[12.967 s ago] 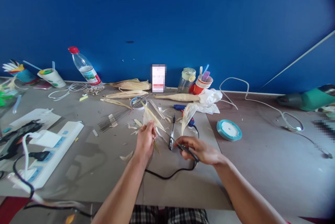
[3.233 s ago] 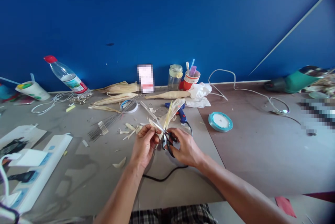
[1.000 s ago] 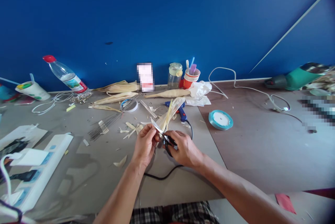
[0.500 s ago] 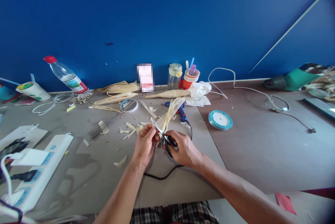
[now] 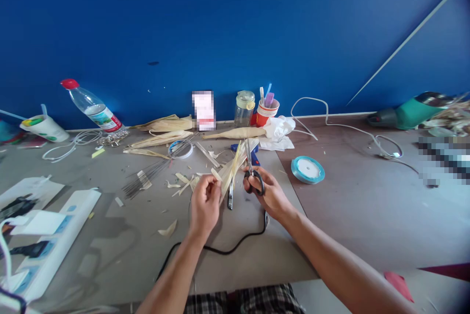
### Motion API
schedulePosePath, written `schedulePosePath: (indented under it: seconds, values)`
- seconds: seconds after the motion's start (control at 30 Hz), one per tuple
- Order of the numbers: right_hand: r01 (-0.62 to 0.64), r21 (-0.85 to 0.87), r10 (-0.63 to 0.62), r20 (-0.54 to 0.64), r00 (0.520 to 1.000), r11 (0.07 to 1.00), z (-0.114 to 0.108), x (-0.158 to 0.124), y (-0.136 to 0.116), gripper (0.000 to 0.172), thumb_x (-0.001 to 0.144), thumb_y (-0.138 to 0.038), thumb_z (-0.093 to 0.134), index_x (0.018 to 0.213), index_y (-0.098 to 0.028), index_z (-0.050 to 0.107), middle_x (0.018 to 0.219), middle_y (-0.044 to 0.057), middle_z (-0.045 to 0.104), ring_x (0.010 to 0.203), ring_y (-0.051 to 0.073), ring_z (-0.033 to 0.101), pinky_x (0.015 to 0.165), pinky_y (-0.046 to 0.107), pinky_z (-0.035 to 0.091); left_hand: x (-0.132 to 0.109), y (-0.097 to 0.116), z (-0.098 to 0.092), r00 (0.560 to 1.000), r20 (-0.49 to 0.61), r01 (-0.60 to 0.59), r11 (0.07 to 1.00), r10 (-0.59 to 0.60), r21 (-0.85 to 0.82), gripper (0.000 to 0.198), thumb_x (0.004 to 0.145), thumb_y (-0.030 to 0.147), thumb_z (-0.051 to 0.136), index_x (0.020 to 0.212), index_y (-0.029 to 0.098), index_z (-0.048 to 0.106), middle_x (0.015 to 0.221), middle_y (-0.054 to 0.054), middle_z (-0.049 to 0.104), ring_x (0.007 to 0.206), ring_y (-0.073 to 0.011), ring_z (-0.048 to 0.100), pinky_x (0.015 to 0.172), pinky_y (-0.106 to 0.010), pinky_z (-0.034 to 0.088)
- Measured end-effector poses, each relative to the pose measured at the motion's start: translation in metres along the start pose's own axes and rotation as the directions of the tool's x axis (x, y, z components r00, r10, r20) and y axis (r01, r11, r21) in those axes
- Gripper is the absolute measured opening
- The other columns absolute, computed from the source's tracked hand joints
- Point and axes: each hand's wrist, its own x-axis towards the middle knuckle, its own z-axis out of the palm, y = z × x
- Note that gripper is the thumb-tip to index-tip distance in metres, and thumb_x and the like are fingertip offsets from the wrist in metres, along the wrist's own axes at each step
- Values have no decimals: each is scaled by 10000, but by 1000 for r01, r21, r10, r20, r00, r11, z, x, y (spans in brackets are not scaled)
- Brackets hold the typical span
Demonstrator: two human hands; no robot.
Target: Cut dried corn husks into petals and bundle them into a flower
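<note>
Right fingers (image 5: 269, 177) hold scissors (image 5: 251, 172); bottle label (image 5: 106, 118) seems lettered, too small.

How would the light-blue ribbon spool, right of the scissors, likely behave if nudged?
The spool lies flat, so it would probably slide rather than roll. Its wide, low shape makes tipping unlikely. The ribbon around its side looks glossy, so it may feel slippery.

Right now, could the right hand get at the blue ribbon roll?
Probably yes: no large object stands between the right hand and the ribbon roll, though the scissors that hand holds may need setting down first.
</note>
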Motion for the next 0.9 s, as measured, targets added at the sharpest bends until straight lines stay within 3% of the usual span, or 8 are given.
schedulePosePath:
  seconds: [0.07,0.13,0.37,0.43,0.57,0.63,0.8,0.9]
  values:
    - [-49,69,43,81,996,996,-1,-1,-2,361,721,-429,634,958,-175,540,619,-17,491,581,126,485,551,258,394,-4,-4,-4,961,2,-270,942,275,198,65,725,274,665,759,220,681,811,-76,601,796,-183,563,755,-283,435]
    - [-112,118,90,176,980,987,-1,-1,-2,385,706,-445,647,958,-170,551,619,-16,476,579,126,474,551,262,388,-7,-10,-9,904,99,-424,849,415,315,103,736,245,658,828,258,704,839,-86,603,804,-190,564,807,-313,421]
    - [-288,236,188,370,910,928,-1,-4,-2,443,611,-392,761,939,-160,575,653,-5,545,589,109,480,563,238,362,-6,-23,-18,761,283,-647,645,584,407,244,741,150,653,914,313,712,826,-79,598,756,-176,580,784,-323,422]
    - [-312,245,203,385,900,918,1,-6,-4,439,604,-356,773,940,-164,567,687,4,570,606,112,500,564,233,367,-5,-22,-17,687,327,-717,532,649,451,271,749,120,636,932,309,703,839,-74,593,771,-169,582,774,-313,431]
    - [-345,257,228,394,891,903,6,-10,-4,467,586,-284,788,972,-175,549,748,1,593,614,97,523,567,215,382,-3,-15,-13,485,427,-822,232,763,519,328,771,53,571,1013,261,646,873,-67,559,785,-149,561,741,-294,452]
    - [-362,267,246,383,890,893,9,-12,-3,493,568,-237,792,986,-180,538,743,-12,588,605,89,523,559,206,384,-4,-12,-10,432,460,-835,151,776,530,316,776,41,548,1022,225,623,873,-67,542,787,-144,554,740,-290,456]
    - [-369,222,305,276,912,903,14,-16,-5,545,541,-189,787,1009,-184,508,663,-50,555,545,65,479,521,186,356,-6,-12,-8,448,508,-834,139,735,534,315,775,42,541,1032,214,601,884,-65,544,789,-143,547,739,-286,455]
    - [-269,75,249,204,947,960,14,-16,-5,533,586,-205,739,1043,-190,466,647,-57,550,541,70,464,514,190,345,-6,-14,-7,557,406,-787,304,725,537,290,785,65,537,1028,208,605,929,-79,556,842,-158,553,759,-290,456]
